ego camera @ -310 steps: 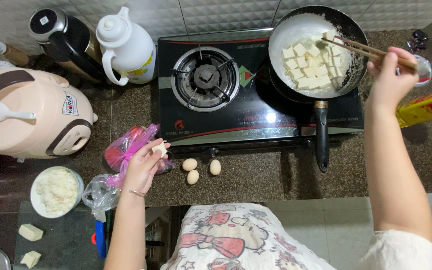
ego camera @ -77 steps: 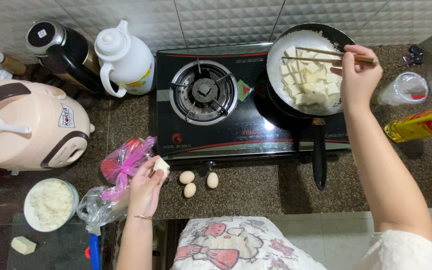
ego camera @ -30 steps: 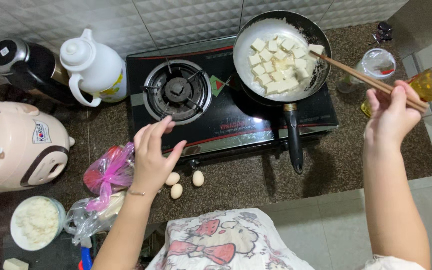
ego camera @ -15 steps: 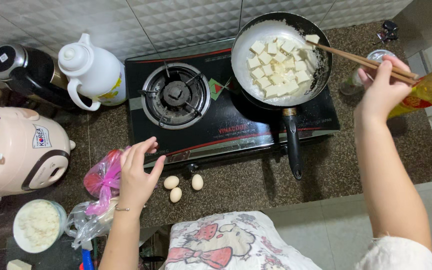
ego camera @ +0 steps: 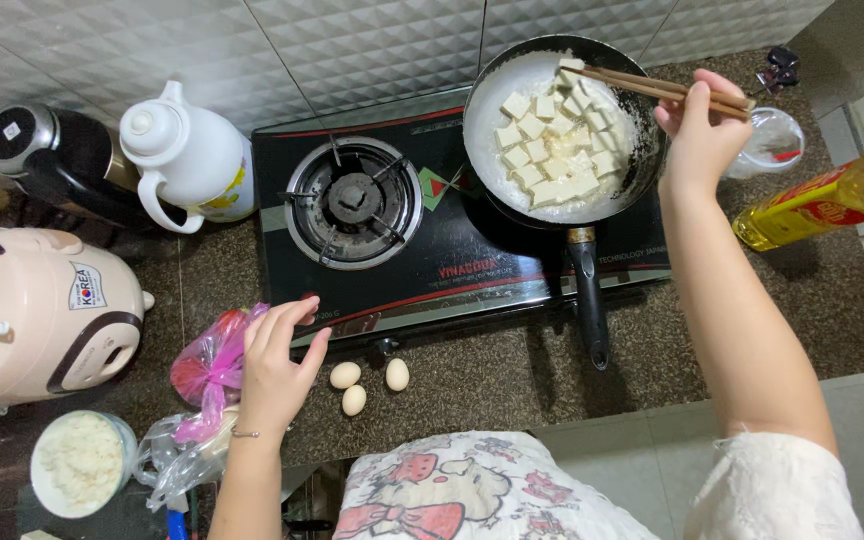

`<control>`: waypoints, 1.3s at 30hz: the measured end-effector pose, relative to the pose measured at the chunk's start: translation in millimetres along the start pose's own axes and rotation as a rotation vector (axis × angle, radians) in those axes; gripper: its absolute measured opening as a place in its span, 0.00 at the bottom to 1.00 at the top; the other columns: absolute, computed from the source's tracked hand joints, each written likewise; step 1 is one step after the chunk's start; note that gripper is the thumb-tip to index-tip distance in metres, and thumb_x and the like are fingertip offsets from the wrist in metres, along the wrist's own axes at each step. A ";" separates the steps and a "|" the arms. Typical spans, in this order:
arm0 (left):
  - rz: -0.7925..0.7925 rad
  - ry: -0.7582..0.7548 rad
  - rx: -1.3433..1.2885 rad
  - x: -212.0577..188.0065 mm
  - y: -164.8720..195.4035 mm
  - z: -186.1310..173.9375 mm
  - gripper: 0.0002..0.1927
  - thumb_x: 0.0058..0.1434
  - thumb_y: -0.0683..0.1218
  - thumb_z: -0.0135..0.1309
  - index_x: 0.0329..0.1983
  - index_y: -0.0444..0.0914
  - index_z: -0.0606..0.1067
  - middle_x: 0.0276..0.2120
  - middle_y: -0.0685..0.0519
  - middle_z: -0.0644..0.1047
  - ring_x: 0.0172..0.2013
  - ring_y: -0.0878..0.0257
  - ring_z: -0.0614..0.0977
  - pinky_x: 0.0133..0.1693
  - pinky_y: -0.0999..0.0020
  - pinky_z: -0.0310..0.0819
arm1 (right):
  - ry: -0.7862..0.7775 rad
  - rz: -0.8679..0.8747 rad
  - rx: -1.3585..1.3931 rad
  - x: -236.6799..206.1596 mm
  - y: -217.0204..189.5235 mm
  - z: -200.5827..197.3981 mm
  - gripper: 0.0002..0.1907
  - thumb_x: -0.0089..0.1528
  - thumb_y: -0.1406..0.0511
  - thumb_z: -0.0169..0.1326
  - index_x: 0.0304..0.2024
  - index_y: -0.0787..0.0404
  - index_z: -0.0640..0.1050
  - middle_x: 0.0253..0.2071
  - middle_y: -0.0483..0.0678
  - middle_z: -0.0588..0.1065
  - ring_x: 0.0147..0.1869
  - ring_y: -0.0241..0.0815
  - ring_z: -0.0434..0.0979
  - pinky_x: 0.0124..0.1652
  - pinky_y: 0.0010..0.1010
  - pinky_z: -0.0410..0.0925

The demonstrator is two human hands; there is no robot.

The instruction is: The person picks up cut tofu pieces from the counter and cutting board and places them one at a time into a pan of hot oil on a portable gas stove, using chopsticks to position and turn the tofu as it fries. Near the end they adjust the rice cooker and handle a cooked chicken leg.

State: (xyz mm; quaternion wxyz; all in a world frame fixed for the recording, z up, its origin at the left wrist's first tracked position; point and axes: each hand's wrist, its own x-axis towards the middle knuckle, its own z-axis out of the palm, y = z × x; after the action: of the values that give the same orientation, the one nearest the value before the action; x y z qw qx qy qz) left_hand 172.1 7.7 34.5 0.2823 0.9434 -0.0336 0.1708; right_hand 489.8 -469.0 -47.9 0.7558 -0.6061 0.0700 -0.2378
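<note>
Two thin brown wooden chopsticks (ego camera: pixel 667 88) sit pinched in our right hand (ego camera: pixel 704 130), fingers closed round their rear ends. Their long axis runs nearly level, tips pointing left over the far rim of the round black frying pan (ego camera: pixel 642 170), where pale tofu cubes (ego camera: pixel 557 150) lie on the stove's right burner. We judge it best to slide the tips under each cube gently, not squeeze. Our left hand (ego camera: pixel 277 365) hovers open and empty near the counter's front edge, beside three beige eggs (ego camera: pixel 364 383).
</note>
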 end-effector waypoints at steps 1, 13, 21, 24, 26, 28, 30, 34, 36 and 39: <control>-0.008 -0.001 -0.003 -0.9 -1.2 0.5 0.22 0.57 0.42 0.64 0.55 0.38 0.76 0.46 0.51 0.79 0.49 0.56 0.80 0.57 0.59 0.66 | -0.026 -0.034 -0.036 -2.1 -3.7 -3.3 0.09 0.74 0.67 0.53 0.55 0.65 0.74 0.50 0.51 0.75 0.47 0.40 0.84 0.44 0.27 0.84; -0.052 -0.006 -0.004 -5.2 -11.9 2.2 0.21 0.57 0.43 0.64 0.54 0.38 0.76 0.46 0.51 0.80 0.49 0.55 0.80 0.57 0.60 0.67 | -0.103 -0.055 -0.047 6.1 -6.9 0.2 0.05 0.75 0.70 0.54 0.51 0.67 0.75 0.45 0.51 0.76 0.41 0.40 0.84 0.41 0.28 0.82; -0.068 -0.019 0.003 -6.6 -16.1 3.4 0.21 0.56 0.43 0.64 0.54 0.39 0.77 0.47 0.51 0.80 0.49 0.54 0.79 0.56 0.59 0.67 | -0.213 -0.133 -0.128 4.1 -14.8 2.6 0.03 0.75 0.72 0.54 0.49 0.67 0.77 0.44 0.51 0.78 0.43 0.40 0.84 0.43 0.30 0.83; -0.068 -0.023 -0.005 -6.5 -16.2 3.6 0.21 0.56 0.43 0.64 0.54 0.39 0.77 0.47 0.51 0.80 0.49 0.54 0.79 0.56 0.59 0.67 | -0.231 -0.178 -0.184 4.7 -17.3 4.3 0.02 0.76 0.73 0.54 0.50 0.67 0.77 0.45 0.50 0.77 0.44 0.39 0.84 0.44 0.30 0.83; -0.066 -0.022 -0.007 -6.8 -16.7 2.8 0.21 0.56 0.43 0.64 0.54 0.40 0.77 0.47 0.51 0.80 0.49 0.54 0.79 0.57 0.59 0.67 | -0.239 -0.187 -0.206 7.4 -20.5 4.5 0.02 0.76 0.73 0.54 0.50 0.67 0.77 0.44 0.50 0.78 0.44 0.38 0.83 0.44 0.29 0.83; -0.061 -0.014 -0.006 -7.0 -17.8 2.6 0.21 0.56 0.43 0.64 0.54 0.40 0.77 0.47 0.51 0.80 0.50 0.54 0.79 0.57 0.59 0.67 | -0.270 -0.220 -0.252 8.7 -24.1 3.2 0.02 0.77 0.74 0.53 0.50 0.69 0.77 0.45 0.51 0.78 0.45 0.39 0.84 0.45 0.29 0.83; -0.076 -0.016 0.000 -8.3 -18.9 2.4 0.21 0.56 0.43 0.64 0.54 0.40 0.77 0.47 0.51 0.80 0.50 0.54 0.79 0.57 0.59 0.67 | -0.298 -0.233 -0.284 10.0 -27.4 2.1 0.03 0.76 0.74 0.52 0.50 0.70 0.77 0.46 0.52 0.79 0.46 0.39 0.85 0.47 0.28 0.83; -0.086 -0.023 0.006 -10.9 -21.9 2.1 0.21 0.56 0.43 0.64 0.54 0.40 0.77 0.47 0.51 0.80 0.50 0.53 0.79 0.56 0.59 0.67 | -0.334 -0.241 -0.305 10.8 -31.6 0.3 0.05 0.76 0.76 0.51 0.52 0.70 0.78 0.48 0.53 0.79 0.48 0.38 0.85 0.49 0.28 0.83; -0.083 -0.022 0.010 -11.5 -23.6 1.5 0.21 0.56 0.43 0.64 0.54 0.40 0.77 0.47 0.51 0.80 0.50 0.53 0.78 0.57 0.59 0.67 | -0.340 -0.269 -0.338 13.2 -33.2 -0.6 0.05 0.76 0.76 0.51 0.53 0.70 0.78 0.49 0.53 0.79 0.48 0.38 0.85 0.48 0.28 0.82; -0.089 -0.030 0.007 -12.8 -25.2 0.3 0.21 0.56 0.43 0.64 0.54 0.40 0.77 0.47 0.51 0.79 0.51 0.53 0.78 0.57 0.59 0.67 | -0.327 -0.292 -0.363 17.0 -33.1 -2.7 0.06 0.77 0.76 0.51 0.53 0.70 0.79 0.48 0.53 0.79 0.47 0.39 0.85 0.48 0.29 0.83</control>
State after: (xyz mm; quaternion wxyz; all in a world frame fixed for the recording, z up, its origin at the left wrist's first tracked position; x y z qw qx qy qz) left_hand 164.2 28.2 16.7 0.2856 0.9474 0.0047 0.1440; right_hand 494.6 -483.9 -14.1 0.5938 -0.7656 -0.0992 -0.2267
